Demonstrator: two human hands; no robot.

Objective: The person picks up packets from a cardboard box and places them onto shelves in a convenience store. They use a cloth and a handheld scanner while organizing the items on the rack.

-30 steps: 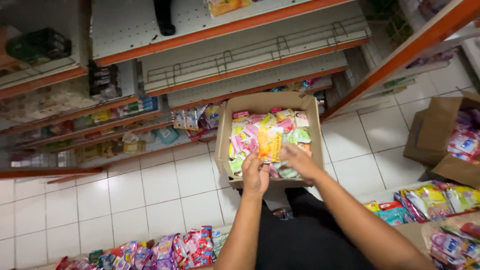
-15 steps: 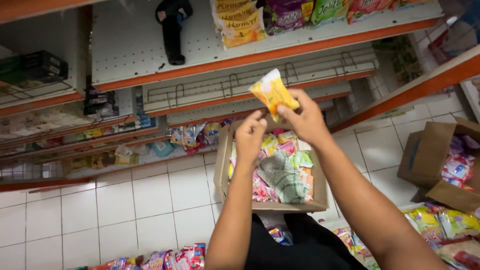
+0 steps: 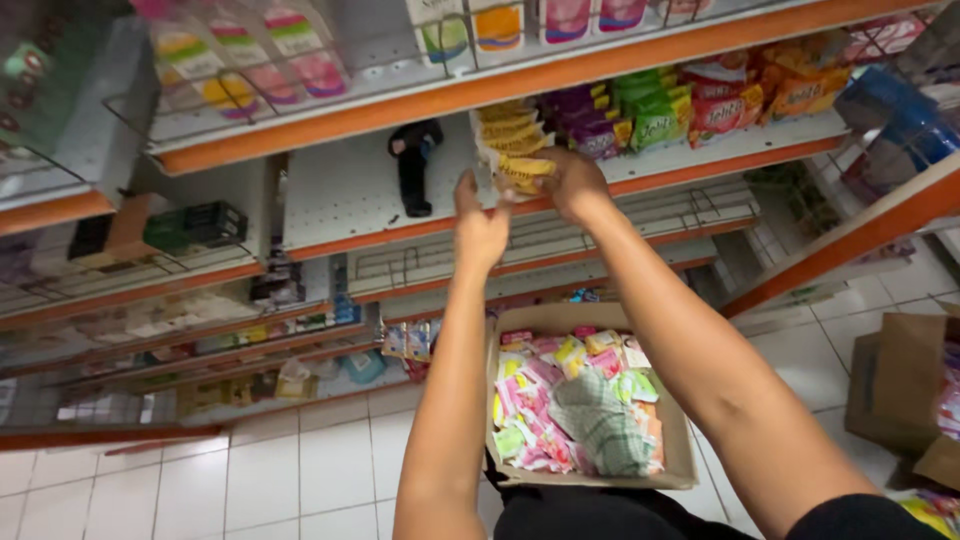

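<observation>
Shelf [image 3: 700,165] with orange front edge, now reached. Cardboard box [image 3: 585,320] of sachets below, left behind. Both arms raised higher than half a second ago. Right hand [image 3: 572,183] closed on yellow packet [image 3: 524,172], pressed against yellow stack at shelf's front edge. Left hand [image 3: 480,225] open beside packet, fingertips touching.

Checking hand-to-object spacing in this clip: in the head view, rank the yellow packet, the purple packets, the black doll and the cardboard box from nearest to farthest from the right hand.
1. Yellow packet: held at the right hand, shelf edge.
2. Purple packets: just above it, same shelf.
3. Black doll: left along the shelf.
4. Cardboard box: far below, at the person's lap.
</observation>
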